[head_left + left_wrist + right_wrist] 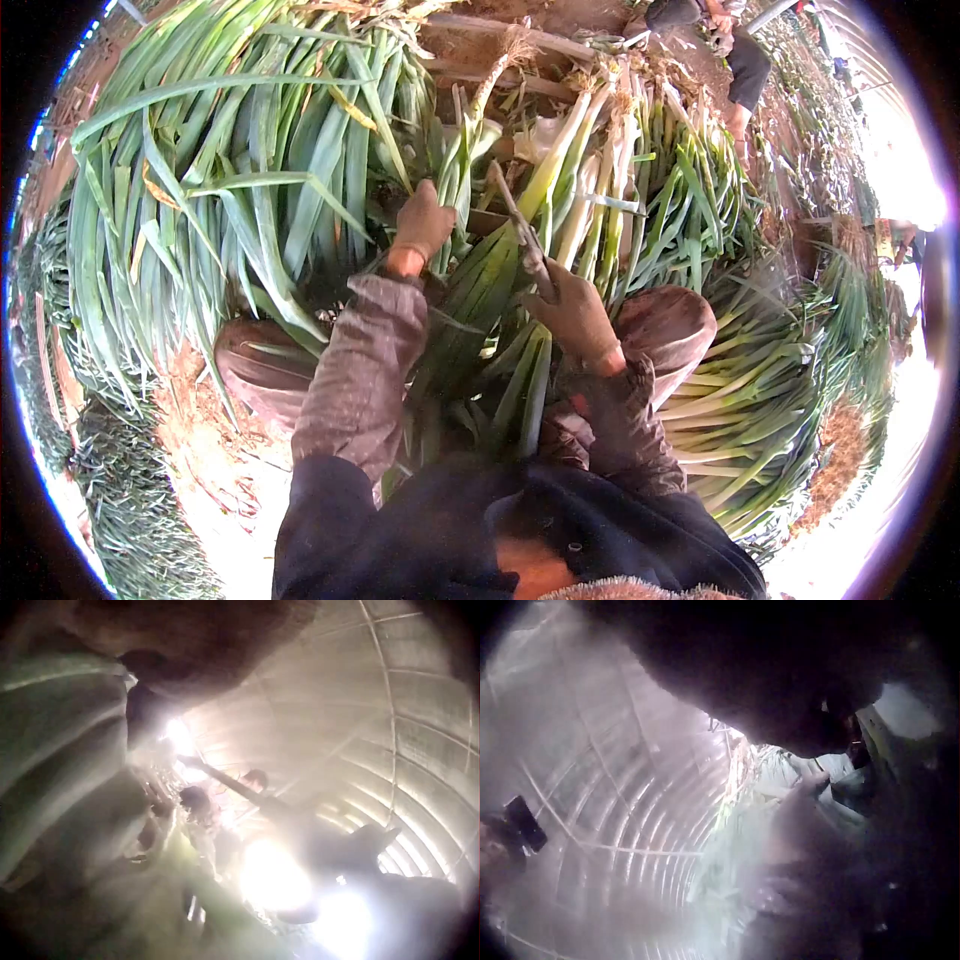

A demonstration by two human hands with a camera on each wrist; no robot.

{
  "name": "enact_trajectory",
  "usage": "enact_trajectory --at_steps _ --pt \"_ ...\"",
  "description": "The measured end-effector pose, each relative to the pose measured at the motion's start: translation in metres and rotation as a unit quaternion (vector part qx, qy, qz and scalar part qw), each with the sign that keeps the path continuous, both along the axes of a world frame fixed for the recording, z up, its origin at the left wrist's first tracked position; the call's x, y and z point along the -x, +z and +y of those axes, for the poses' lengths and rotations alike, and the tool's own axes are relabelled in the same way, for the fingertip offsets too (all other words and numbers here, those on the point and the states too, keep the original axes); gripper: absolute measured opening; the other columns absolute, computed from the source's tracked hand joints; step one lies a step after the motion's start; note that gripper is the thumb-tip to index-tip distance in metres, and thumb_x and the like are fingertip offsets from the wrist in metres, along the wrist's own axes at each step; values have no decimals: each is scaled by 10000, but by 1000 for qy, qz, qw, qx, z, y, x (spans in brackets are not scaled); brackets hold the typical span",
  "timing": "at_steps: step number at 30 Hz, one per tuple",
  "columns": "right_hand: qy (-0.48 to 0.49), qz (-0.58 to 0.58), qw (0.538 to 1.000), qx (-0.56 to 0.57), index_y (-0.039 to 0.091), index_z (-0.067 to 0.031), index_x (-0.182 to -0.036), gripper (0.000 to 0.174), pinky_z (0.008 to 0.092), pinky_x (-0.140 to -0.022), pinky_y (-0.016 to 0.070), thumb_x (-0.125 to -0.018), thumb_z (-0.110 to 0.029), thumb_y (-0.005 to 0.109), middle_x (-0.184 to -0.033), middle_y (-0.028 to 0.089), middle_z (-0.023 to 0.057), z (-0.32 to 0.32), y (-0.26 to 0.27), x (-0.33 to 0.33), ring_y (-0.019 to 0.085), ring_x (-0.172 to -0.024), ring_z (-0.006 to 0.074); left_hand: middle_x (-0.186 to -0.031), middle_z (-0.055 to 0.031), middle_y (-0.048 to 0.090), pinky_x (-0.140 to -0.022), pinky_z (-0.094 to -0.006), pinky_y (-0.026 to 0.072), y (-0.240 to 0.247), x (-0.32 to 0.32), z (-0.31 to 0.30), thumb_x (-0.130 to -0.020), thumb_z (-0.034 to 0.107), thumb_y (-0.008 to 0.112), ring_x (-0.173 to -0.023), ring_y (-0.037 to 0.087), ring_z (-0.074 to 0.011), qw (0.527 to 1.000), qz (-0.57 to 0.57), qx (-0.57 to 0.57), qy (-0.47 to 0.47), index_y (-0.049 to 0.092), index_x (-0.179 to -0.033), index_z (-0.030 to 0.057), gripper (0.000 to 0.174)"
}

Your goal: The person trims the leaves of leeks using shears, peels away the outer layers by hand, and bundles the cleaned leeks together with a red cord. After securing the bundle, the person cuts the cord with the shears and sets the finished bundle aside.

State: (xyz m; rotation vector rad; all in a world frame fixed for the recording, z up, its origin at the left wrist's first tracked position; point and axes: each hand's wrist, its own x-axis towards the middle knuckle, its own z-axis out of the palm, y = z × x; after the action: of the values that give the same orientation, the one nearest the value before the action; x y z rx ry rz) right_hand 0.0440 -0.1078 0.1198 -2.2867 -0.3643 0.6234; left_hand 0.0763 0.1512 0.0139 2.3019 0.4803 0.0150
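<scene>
Well, right hand [577,317] curled around knife [521,222].

Bare ground [205,440] lies open at eight o'clock; leafy stalks [235,185] block ten, pale stalks [590,170] one, a knee [672,325] three.

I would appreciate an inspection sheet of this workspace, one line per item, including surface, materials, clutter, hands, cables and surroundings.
Surface: brown ground, largely covered by plants.
Job's things: long green-leaved stalks, in a large heap on the left and a pile beyond the right knee; a long, thin tool.
Clutter: wooden board beyond the stalks; some yellowed leaves.
Hands: left hand grips green stalks; right hand grips the tool's near end.
Cables: nothing seen.
Surroundings: ribbed, curved covering; another person's dark sleeve at upper right; wrist views hazy.
</scene>
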Motion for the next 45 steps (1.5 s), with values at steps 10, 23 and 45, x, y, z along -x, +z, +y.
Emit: enact_trajectory --at_steps 10,23,45 --pt "22 10 999 -29 594 21 -1230 495 401 -774 510 -836 -234 752 -866 642 223 0 -17 45 628 -811 297 -926 -323 625 -731 -516 487 -22 87 -49 -953 354 645 -910 612 -506 985 -99 140 25 532 -1090 -57 448" --pt "40 -84 996 14 630 11 -1164 367 373 -696 502 -871 -202 693 -746 632 153 23 -42 12 656 -717 236 -880 -218 642 -742 -435 485 -58 84 -51 -1010 261 575 -754 570 -351 958 -149 237 68 591 -1081 -24 294" --pt "-24 -85 994 66 664 52 -1022 582 461 -811 538 -778 -471 733 -910 700 260 85 -82 -130 687 -884 415 -795 -231 619 -678 -454 467 -27 87 -52 -1011 303 566 -722 604 -384 956 -61 274 88 607 -1059 -20 329"
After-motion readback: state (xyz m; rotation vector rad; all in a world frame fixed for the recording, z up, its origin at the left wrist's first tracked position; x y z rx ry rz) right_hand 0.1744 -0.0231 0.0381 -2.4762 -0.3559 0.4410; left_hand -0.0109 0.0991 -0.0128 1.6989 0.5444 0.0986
